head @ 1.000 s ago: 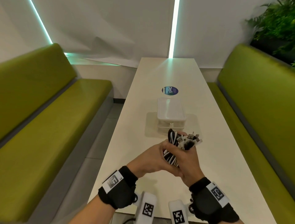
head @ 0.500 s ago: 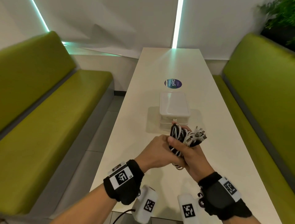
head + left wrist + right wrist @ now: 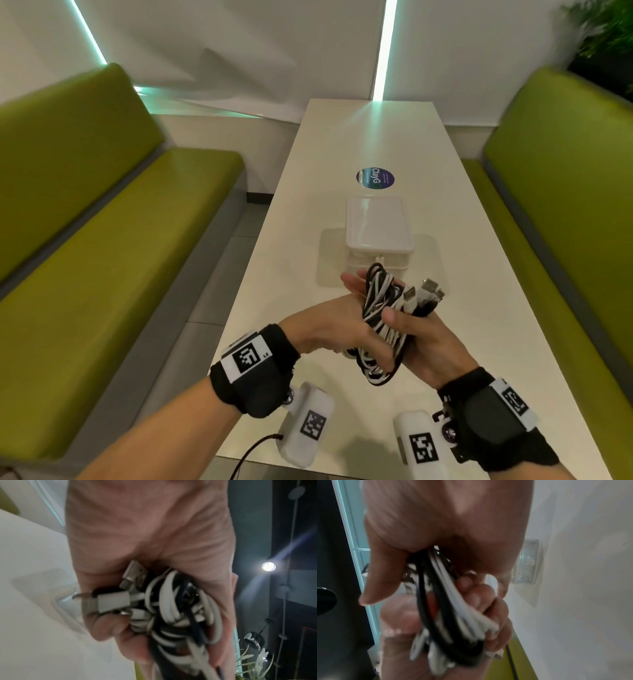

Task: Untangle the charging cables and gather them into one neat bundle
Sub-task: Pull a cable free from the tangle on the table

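Note:
A bundle of black and white charging cables [image 3: 378, 301] is held above the table in both hands. Its USB plugs [image 3: 428, 293] stick out to the right. My left hand [image 3: 329, 315] wraps the bundle from the left, its fingertips [image 3: 347, 282] showing past the far side. My right hand [image 3: 421, 339] grips it from the right with the thumb pressed on top. The left wrist view shows the coiled cables [image 3: 180, 608] and plugs [image 3: 113, 600] lying in the palm [image 3: 145, 534]. In the right wrist view the strands [image 3: 453, 608] run between the fingers of both hands. Loose loops [image 3: 370, 371] hang below.
A clear lidded plastic box [image 3: 378, 233] stands on the white table [image 3: 291, 274] just beyond my hands. A round dark sticker [image 3: 375, 178] lies farther back. Green benches flank the table at left [image 3: 102, 274] and right [image 3: 565, 205]. A plant [image 3: 606, 34] is at the far right.
Both hands have kept hold of the bundle in about the same place. The left fingertips now show past its far side, and more cable loops hang out below the hands.

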A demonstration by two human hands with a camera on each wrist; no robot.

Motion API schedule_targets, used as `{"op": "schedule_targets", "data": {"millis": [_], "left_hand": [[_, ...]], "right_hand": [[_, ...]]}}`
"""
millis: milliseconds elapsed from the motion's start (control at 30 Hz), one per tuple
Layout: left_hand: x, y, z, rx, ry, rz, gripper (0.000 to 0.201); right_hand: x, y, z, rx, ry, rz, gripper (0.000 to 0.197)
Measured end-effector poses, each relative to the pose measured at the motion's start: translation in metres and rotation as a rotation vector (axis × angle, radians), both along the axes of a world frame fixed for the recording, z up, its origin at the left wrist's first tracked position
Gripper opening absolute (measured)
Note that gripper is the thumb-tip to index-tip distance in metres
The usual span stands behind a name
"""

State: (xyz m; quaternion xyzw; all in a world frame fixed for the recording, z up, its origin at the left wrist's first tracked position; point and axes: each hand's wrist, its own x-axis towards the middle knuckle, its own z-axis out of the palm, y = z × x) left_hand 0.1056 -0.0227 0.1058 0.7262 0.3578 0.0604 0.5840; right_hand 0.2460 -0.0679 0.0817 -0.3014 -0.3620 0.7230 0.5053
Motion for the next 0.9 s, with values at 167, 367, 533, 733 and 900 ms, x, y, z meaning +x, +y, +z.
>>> {"op": "schedule_targets", "data": {"millis": [167, 367, 533, 733, 900], "left_hand": [[-0.005, -0.003, -0.007, -0.106, -0.060, 0.012, 0.035], [-0.011, -0.008, -0.023, -0.213, -0.217, 0.081, 0.053], [-0.007, -0.010, -0.033, -0.130, -0.184, 0.124, 0.025], [0.005, -0.010, -0.045, -0.052, -0.272, 0.245, 0.027], [0.018, -0.012, -0.065, -0.006, -0.272, 0.334, 0.018]], "right_hand": [[-0.012, 0.004, -0.007, -0.085, -0.093, -0.161, 0.051], [-0.024, 0.007, -0.016, -0.073, -0.188, -0.335, 0.019], [-0.025, 0.010, -0.017, -0.142, -0.235, -0.293, 0.024], [-0.023, 0.013, -0.012, -0.116, -0.166, -0.343, 0.038], [-0.026, 0.015, -0.021, -0.208, -0.250, -0.461, 0.031]]}}
